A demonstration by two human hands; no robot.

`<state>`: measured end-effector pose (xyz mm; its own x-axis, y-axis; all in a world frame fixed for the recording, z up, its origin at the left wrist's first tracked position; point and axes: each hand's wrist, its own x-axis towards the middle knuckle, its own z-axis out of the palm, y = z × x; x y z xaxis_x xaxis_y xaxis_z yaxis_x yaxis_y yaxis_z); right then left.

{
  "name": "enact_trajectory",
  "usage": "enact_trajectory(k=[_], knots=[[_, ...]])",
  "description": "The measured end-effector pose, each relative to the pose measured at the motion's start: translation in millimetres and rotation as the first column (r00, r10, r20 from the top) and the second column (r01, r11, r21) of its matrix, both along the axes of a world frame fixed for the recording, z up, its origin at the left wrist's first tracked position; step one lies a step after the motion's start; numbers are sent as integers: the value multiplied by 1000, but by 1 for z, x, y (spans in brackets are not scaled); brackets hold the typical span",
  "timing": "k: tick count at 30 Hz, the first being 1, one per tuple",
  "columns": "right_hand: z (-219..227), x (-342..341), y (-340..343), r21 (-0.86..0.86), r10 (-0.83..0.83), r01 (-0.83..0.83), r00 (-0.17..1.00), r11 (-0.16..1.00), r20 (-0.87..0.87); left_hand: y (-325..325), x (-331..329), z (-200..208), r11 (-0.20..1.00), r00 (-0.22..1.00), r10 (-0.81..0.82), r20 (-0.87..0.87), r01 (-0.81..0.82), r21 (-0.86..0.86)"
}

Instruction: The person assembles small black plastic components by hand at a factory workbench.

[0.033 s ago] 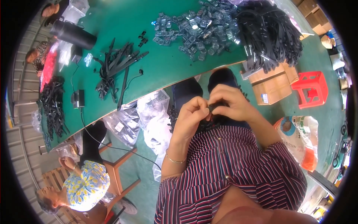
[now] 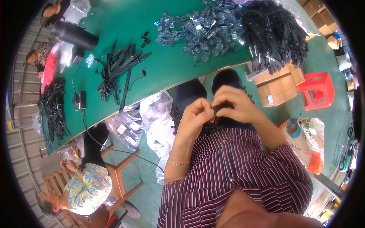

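Over my lap, my left hand (image 2: 196, 117) and my right hand (image 2: 238, 105) meet fingertip to fingertip, both closed in a pinch. Between them shows a bit of a small black part (image 2: 215, 110), mostly covered by the fingers; its kind cannot be made out. Beneath and around the hands, several small black pieces (image 2: 207, 129) lie on my lap, against the striped shirt. On the green table (image 2: 159, 76) ahead are a heap of clear bluish plastic pieces (image 2: 213, 32), a thick bundle of black straps (image 2: 272, 36) and a smaller pile of black straps (image 2: 121, 62).
A cardboard box (image 2: 276, 85) and a red stool (image 2: 317, 91) stand at the right, near a printed sack (image 2: 304, 140). Clear plastic bags (image 2: 156, 125) hang by the table edge. A black cable (image 2: 114, 147) crosses at left. A co-worker (image 2: 89, 186) sits at lower left; a black bottle (image 2: 76, 35) lies far left.
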<state>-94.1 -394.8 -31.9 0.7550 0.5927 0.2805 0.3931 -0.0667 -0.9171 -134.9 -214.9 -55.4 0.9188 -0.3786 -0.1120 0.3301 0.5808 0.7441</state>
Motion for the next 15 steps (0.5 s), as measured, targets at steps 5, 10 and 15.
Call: enact_trajectory(k=[5,10,15], knots=[[1,-1,6,-57,-9,20,981,998,196,0,-1,3,1000,1000,22,-2,-22,23],[12,5,7,-30,-143,166,916,986,376,-3,-1,4,993,993,117,34,-117,11],[5,-6,-1,-151,-10,-19,982,988,-191,-1,-2,5,905,947,99,306,-214,369]])
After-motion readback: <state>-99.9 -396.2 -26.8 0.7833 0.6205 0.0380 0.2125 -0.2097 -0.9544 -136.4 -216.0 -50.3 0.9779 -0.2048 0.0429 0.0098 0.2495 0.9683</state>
